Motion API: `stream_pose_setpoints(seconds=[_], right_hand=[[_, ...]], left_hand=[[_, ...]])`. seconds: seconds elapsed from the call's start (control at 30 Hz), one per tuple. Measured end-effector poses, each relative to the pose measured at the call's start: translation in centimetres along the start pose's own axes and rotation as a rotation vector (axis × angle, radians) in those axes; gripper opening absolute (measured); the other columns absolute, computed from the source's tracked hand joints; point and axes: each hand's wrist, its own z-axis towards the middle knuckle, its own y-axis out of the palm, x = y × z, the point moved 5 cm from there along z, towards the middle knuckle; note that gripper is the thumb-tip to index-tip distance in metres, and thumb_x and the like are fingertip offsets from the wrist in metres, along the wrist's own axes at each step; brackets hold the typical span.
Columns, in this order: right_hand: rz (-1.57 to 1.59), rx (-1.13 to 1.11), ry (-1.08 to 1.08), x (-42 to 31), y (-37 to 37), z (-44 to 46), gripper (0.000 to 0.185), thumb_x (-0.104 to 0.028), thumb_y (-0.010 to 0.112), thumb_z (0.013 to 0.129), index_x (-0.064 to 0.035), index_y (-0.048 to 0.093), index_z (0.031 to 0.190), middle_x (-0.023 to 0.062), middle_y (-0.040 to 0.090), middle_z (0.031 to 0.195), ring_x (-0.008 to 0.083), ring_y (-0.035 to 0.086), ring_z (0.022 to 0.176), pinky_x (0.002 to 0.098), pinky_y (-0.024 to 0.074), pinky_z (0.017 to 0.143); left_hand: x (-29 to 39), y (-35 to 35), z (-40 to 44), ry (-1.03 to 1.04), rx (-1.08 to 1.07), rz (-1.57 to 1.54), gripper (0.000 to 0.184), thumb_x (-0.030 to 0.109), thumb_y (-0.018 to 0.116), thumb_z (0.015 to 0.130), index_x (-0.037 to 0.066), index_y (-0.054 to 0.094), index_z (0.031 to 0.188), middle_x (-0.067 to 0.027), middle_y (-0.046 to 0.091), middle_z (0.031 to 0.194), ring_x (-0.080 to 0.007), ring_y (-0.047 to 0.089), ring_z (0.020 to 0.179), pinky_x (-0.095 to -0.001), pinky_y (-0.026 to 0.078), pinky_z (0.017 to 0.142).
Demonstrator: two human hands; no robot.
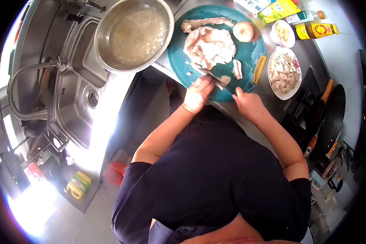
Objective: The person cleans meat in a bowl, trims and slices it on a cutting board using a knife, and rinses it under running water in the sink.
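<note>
A round teal cutting board [252, 49] carries a large pale piece of meat [209, 46] and a long strip of meat [207, 23] behind it. My right hand [249, 105] is wrapped round the handle of a knife [217, 80] at the board's near edge. The blade points left, over the near side of the meat. My left hand [198, 95] has its fingers together against the meat beside the blade; the fingertips are partly hidden. Small cut pieces [237, 69] lie right of the blade. A round tan thing [243, 31] sits at the far right.
To the left, a metal basin [103, 44] of cloudy water stands by the sink [65, 97]. On the right are an oval dish of sliced meat [284, 73], a small white bowl [283, 34], a sauce bottle [315, 30] and a black pan [335, 110].
</note>
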Motion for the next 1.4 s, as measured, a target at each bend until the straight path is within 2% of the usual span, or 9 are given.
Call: stream_pose_setpoints(seconds=[0.13,0.2,0.3,0.4,0.53,0.73,0.97,1.07,1.4], right_hand=[[0.109,0.024,-0.043,-2.6,-0.2,5.9,0.019,-0.02,0.05,0.093,-0.0002,0.05,0.091,0.0209,0.062,0.068,0.04,0.063,0.068,0.0485,0.0481,0.058],[0.109,-0.101,0.02,-3.3,-0.7,7.3,0.024,-0.023,0.049,0.095,0.0014,0.05,0.094,0.025,0.06,0.07,0.0467,0.06,0.083,0.0563,0.0358,0.099],[0.123,-0.002,-0.028,-1.2,0.0,7.4,0.025,-0.023,0.05,0.094,0.002,0.052,0.095,0.0298,0.06,0.077,0.0551,0.049,0.105,0.0598,0.0182,0.109],[0.221,-0.015,-0.036,0.5,0.9,7.6,0.027,-0.025,0.052,0.094,0.0025,0.053,0.096,0.0325,0.059,0.085,0.0619,0.036,0.115,0.0598,0.0215,0.107],[0.242,-0.157,0.044,-1.0,-0.4,7.5,0.028,-0.026,0.049,0.096,0.0022,0.052,0.099,0.0314,0.06,0.087,0.0592,0.036,0.118,0.0563,0.028,0.106],[0.121,-0.06,0.032,-2.0,-1.8,5.4,0.02,-0.019,0.049,0.093,0.0009,0.05,0.091,0.0248,0.062,0.075,0.0444,0.061,0.089,0.05,0.0494,0.077],[0.058,-0.098,0.031,-5.0,-0.7,8.4,0.013,-0.007,0.048,0.083,0.0023,0.052,0.092,0.0229,0.064,0.076,0.0408,0.064,0.075,0.0473,0.0507,0.065],[0.093,0.014,-0.061,-6.1,-0.6,10.1,0.026,-0.023,0.046,0.095,0.0028,0.05,0.093,0.023,0.062,0.073,0.0417,0.062,0.073,0.0504,0.0482,0.068],[0.245,-0.102,0.22,1.2,-1.7,2.3,0.028,-0.029,0.051,0.094,-0.0011,0.052,0.095,0.0253,0.062,0.082,0.0439,0.06,0.082,0.0491,0.0475,0.072]], left_hand=[[0.1,0.3,0.1,0.011,-0.014,-0.029,0.035,0.0,0.061,0.067,0.002,0.065,0.102,-0.009,0.062,0.107,-0.026,0.06,0.1,-0.0335,0.052,0.084],[0.2,-0.3,0.1,0.024,-0.025,-0.046,0.035,-0.001,0.061,0.067,0.001,0.065,0.101,-0.0093,0.062,0.107,-0.0263,0.06,0.1,-0.0338,0.052,0.084],[0.3,-1.3,-0.1,0.045,-0.036,-0.074,0.036,-0.005,0.064,0.065,0.002,0.065,0.1,-0.0093,0.062,0.106,-0.0265,0.061,0.096,-0.0333,0.052,0.081],[-0.3,-2.6,-0.6,0.049,-0.019,-0.068,0.034,-0.006,0.067,0.067,0.002,0.065,0.101,-0.0105,0.062,0.105,-0.0277,0.06,0.095,-0.0346,0.052,0.081],[-2.2,-3.7,1.9,-0.033,0.092,0.073,0.027,-0.003,0.069,0.073,0.002,0.064,0.099,-0.0124,0.06,0.106,-0.0311,0.058,0.097,-0.0359,0.051,0.081],[-4.7,-3.5,1.5,-0.017,0.038,0.169,0.029,0.0,0.065,0.069,0.002,0.065,0.098,-0.01,0.06,0.105,-0.0271,0.058,0.1,-0.0341,0.052,0.081],[-5.5,-3.3,0.9,-0.062,0.079,0.096,0.026,0.0,0.063,0.07,0.003,0.065,0.095,-0.0087,0.061,0.103,-0.0264,0.058,0.097,-0.0334,0.053,0.078],[-5.4,-3.4,0.7,-0.056,0.065,0.044,0.025,-0.002,0.064,0.07,0.003,0.064,0.094,-0.0091,0.061,0.103,-0.0274,0.059,0.096,-0.0344,0.052,0.077],[-5.2,-4.1,0.0,-0.093,0.119,0.044,0.025,-0.006,0.066,0.071,0.003,0.063,0.094,-0.0104,0.06,0.103,-0.0304,0.058,0.098,-0.0371,0.049,0.084]])
